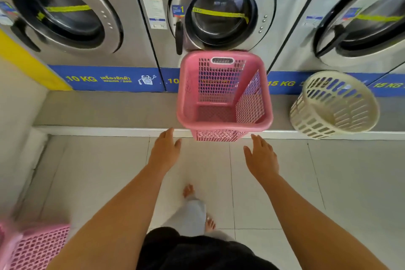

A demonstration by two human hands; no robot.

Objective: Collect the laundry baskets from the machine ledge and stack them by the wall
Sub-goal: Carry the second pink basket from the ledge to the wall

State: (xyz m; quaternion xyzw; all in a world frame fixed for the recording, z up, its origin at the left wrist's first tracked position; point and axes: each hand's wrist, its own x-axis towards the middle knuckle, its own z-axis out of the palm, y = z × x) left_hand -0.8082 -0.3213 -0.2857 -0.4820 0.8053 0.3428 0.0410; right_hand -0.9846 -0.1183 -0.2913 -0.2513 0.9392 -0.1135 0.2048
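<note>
up front, a square pink plastic mesh basket (224,94) overhangs the grey ledge (105,108) edge. a round cream slotted basket (334,104) tilts beside it. left hand (164,153) and right hand (262,158) spread loose, empty, just short of it.

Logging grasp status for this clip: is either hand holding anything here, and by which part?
Nothing is held. The left hand and right hand are open, just short of the pink basket on the ledge.

square basket (224,94) on ledge (109,109), round basket (334,103) to its right

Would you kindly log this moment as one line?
phase: reaching | left hand: open | right hand: open | target: pink basket on ledge | white basket: waiting
</note>
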